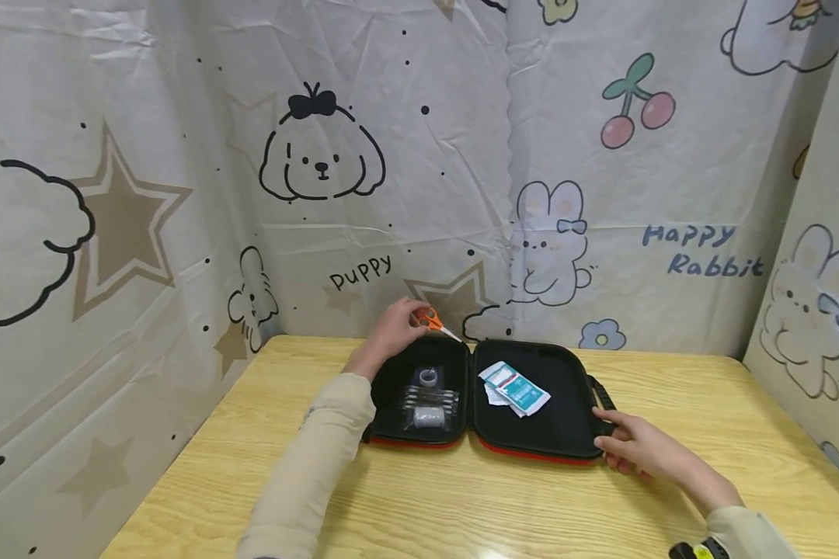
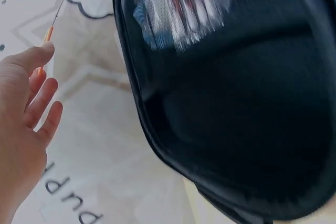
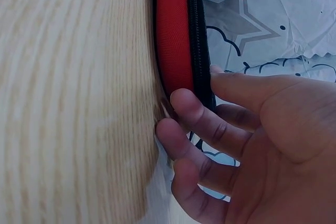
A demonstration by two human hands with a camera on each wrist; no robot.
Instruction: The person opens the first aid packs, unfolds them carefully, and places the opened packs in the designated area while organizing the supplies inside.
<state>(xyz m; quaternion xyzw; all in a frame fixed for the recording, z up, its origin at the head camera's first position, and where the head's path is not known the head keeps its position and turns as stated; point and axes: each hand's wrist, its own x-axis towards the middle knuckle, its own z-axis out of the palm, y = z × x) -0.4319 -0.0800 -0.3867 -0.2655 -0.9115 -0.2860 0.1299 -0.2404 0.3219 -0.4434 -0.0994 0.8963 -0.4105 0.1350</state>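
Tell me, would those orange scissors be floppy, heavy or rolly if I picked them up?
The orange scissors would probably feel stiff: their pale blade end sticks straight out. They're likely light, since the left hand holds them up at one end. They probably wouldn't roll, because they look thin and flat edge-on in the left wrist view.

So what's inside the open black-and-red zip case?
The case holds, at left, a white ring-shaped roll, slim white sticks and a clear-wrapped white cylinder; at right, a flat teal-white packet over pale packaging, whose covered part is hidden.
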